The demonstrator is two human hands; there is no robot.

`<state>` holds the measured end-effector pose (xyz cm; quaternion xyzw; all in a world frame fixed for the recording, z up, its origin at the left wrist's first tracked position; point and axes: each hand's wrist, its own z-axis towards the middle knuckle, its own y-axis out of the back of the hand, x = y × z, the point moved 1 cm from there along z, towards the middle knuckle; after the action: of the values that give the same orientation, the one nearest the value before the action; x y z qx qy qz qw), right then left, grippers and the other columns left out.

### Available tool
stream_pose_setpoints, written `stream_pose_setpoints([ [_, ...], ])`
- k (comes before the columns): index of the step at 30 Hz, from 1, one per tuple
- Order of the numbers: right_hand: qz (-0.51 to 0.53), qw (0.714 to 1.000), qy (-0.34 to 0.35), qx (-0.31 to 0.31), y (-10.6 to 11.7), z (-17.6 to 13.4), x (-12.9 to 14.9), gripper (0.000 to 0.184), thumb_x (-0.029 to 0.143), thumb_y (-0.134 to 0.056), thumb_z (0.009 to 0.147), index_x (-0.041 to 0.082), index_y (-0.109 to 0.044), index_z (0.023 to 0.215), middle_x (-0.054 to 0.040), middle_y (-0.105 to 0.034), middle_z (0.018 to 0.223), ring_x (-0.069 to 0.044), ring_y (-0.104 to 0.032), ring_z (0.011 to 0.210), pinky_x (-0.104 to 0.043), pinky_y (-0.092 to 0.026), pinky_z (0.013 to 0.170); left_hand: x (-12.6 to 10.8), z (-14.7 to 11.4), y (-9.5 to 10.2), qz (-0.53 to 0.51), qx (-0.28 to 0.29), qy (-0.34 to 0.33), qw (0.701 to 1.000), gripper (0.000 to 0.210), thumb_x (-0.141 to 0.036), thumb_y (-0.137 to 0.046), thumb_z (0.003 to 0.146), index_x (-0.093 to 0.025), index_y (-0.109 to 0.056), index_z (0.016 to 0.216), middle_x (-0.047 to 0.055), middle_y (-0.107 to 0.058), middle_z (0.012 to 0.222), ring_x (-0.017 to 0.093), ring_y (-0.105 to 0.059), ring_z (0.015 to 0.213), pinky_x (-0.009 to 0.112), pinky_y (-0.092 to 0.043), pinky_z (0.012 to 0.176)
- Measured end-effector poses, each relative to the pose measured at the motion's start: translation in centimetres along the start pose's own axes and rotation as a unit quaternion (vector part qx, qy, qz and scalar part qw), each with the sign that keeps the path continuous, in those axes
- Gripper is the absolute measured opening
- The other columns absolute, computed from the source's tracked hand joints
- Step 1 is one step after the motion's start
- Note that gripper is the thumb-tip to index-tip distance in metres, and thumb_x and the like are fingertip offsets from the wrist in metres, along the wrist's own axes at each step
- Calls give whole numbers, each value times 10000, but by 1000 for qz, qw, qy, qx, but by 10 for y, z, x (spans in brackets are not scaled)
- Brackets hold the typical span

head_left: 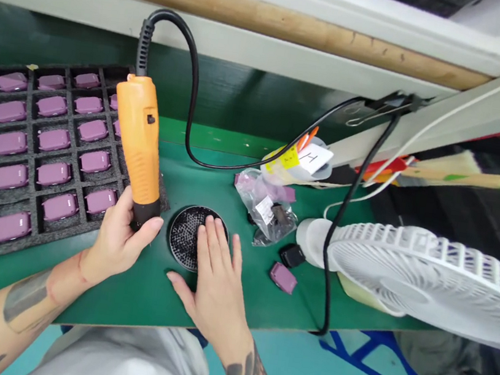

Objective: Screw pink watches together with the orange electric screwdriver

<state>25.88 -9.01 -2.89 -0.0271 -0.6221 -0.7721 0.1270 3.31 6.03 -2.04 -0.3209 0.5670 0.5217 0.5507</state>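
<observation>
My left hand [125, 232] is closed around the black lower end of an orange electric screwdriver [139, 134]. The tool stands nearly upright, its black cord leaving from the top; its tip is hidden by the hand. A round dish of small black screws [182, 237] sits on the green bench to the right of it. My right hand [218, 282] lies with fingers stretched out over the right side of this dish, fingertips on or just above the contents. Whether a screw is under the fingers cannot be seen.
On the left, a dark foam tray [28, 138] holds purple device cases in compartments. A plastic bag of parts [270, 209], a loose purple case [282, 277] and a black piece [291, 255] lie to the right. Beyond stands a white fan [405, 277]; a black cord [337, 243] hangs before it.
</observation>
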Motion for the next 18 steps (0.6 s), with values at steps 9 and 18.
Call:
stream_pose_setpoints([
  [9,-12,999,53,0,37,-35,-5,853,413,-654,1325,108,-320,2048,-168,-647,1981,-329,-526,1939,-628,-119,1698,0,-1,-1,-22,7,3,1000,579,-823,-804,1238,-282,-621,1149,-22,-737,838,166,-601,627,304,-512,612],
  [18,-25,1000,2,19,5,-10,17,1060,655,-563,1327,47,-112,2069,-269,-447,2077,-468,-517,1933,-829,-447,1551,0,-1,0,-10,2,-2,1000,583,-832,-804,1233,-278,-635,1166,-22,-743,840,165,-592,618,302,-510,601],
])
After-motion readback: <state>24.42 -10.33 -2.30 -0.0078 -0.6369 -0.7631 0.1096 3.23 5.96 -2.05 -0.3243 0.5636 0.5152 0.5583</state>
